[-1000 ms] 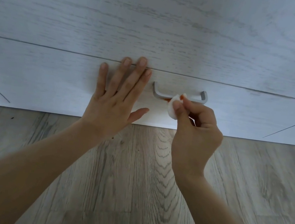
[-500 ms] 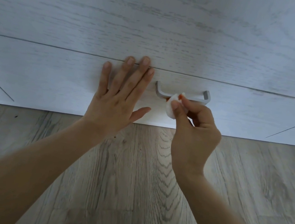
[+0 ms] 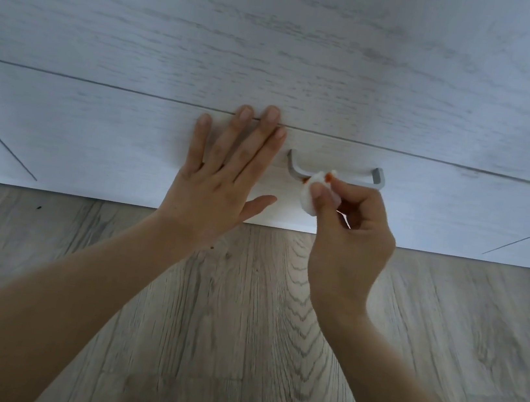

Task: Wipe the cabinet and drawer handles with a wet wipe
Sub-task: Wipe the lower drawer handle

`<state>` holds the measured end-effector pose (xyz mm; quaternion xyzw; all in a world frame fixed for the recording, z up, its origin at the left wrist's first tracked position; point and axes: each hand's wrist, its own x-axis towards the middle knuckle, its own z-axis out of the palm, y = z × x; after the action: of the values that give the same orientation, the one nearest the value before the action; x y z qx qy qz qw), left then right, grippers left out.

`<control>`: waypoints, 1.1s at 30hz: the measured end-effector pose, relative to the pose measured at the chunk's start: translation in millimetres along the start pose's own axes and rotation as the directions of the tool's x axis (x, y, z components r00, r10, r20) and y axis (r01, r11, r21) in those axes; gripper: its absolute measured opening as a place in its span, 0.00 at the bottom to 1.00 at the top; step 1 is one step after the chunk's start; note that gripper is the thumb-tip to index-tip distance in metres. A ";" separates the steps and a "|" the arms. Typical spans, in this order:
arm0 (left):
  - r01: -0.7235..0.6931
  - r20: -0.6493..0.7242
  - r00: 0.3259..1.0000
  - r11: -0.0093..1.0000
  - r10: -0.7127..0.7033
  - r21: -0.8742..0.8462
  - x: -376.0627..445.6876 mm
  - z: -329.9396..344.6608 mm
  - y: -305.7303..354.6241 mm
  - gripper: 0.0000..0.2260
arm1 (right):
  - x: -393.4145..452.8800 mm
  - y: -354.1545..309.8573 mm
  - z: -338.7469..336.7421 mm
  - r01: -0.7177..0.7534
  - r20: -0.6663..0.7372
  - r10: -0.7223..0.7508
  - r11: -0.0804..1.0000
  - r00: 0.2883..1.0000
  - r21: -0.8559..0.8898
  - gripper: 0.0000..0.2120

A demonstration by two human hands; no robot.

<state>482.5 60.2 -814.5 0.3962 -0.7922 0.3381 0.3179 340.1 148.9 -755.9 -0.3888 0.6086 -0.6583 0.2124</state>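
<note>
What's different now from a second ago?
Very little. The right hand, pinching the wet wipe, has slid it slightly left along the handle. The left hand stays flat on the drawer front, and the wipe is still on the handle.

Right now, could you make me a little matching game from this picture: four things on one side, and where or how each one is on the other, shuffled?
Things:
1. left hand
2. right hand
3. wet wipe
4. handle

States:
A. grey metal bar mounted on the drawer front
B. white, bunched, stained orange-red at its top
C. flat, fingers straight, pressed on the drawer front
D. pinching something against the bar

Pairs: 1-C, 2-D, 3-B, 4-A
</note>
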 end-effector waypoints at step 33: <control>-0.019 0.003 1.000 1.000 0.019 0.009 -0.3 -0.5 -5.7 0.37 | 0.8 4.3 -1.6 0.117 -0.023 -0.117 0.993 0.993 0.017 0.09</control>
<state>487.5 58.2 -812.8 0.3905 -0.7947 0.3444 0.3118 337.5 148.6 -759.8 -0.4148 0.5810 -0.6793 0.1703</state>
